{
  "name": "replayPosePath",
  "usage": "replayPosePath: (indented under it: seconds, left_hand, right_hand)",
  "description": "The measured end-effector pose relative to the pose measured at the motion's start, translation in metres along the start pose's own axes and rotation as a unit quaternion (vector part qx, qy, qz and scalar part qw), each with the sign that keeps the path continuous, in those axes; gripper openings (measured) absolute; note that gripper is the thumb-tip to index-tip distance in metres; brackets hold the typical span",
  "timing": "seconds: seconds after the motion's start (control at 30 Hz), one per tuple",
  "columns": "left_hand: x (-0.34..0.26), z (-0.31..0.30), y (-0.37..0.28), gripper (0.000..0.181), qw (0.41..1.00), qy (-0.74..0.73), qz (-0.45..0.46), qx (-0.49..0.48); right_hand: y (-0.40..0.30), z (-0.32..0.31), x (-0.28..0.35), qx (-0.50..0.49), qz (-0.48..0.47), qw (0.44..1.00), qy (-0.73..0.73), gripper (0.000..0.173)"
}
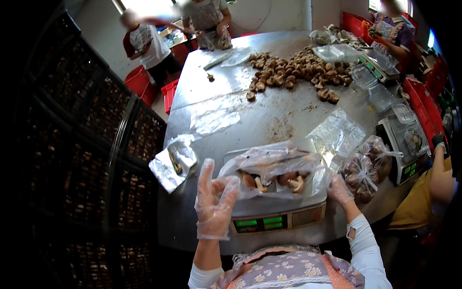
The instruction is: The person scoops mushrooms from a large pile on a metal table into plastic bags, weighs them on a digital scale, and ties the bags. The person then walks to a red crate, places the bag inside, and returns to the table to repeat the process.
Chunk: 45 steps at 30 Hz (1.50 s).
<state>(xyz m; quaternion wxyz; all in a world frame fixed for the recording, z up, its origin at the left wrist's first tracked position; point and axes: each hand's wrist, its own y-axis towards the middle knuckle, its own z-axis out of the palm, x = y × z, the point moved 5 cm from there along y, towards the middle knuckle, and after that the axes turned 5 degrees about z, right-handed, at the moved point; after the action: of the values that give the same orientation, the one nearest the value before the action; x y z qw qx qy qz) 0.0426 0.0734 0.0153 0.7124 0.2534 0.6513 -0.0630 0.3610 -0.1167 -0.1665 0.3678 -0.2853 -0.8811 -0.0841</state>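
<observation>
A clear plastic bag (pixel 249 159) lies with its mouth towards me on a digital scale (pixel 306 218) whose displays glow green. Brown-capped mushrooms (pixel 297 184) with pale stems show in the bag's mouth. My left hand (pixel 214 202), in a thin clear plastic glove, is raised at the bag's left side with fingers apart and nothing in it. At the right side, my gloved right hand (pixel 340 189) has its fingers closed on the bag's edge; its fingertips are partly hidden by the plastic.
Tied bags of mushrooms (pixel 361 177) sit right of my right hand, near a second scale (pixel 404 166). Foil-like wrapping (pixel 173 162) lies left. A mushroom heap (pixel 296 70) covers the far steel table (pixel 216 79). Black crates (pixel 90 144) are stacked left. Several people (pixel 207 21) stand around.
</observation>
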Motion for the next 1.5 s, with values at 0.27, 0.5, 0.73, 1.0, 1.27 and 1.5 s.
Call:
replayPosePath:
  seconds: [0.27,0.5,0.73,1.0,1.27,1.5]
  left_hand:
    - [-0.001,-0.020,-0.015,0.076,0.998,0.016,0.034,-0.048]
    - [0.002,-0.020,-0.018,0.078,0.993,0.099,0.037,-0.050]
    - [0.015,-0.005,-0.007,0.030,0.990,0.139,-0.007,-0.006]
    - [0.013,0.002,-0.011,0.013,0.999,-0.026,-0.044,0.009]
    - [0.025,0.006,-0.009,0.021,0.986,0.147,-0.048,0.056]
    - [0.039,-0.006,-0.017,0.012,0.984,0.056,-0.148,-0.086]
  right_hand:
    - [-0.024,-0.059,0.019,-0.135,0.083,0.954,0.253,0.029]
    - [-0.068,-0.112,0.160,-0.019,0.014,0.893,0.449,0.048]
    - [-0.031,-0.057,0.244,0.152,-0.083,0.955,0.240,0.047]
    - [-0.016,-0.054,0.233,0.000,-0.130,0.986,0.102,0.028]
    - [-0.028,-0.131,0.122,-0.211,0.051,0.933,0.287,0.016]
    - [0.021,-0.185,-0.006,-0.281,0.131,0.909,0.278,0.018]
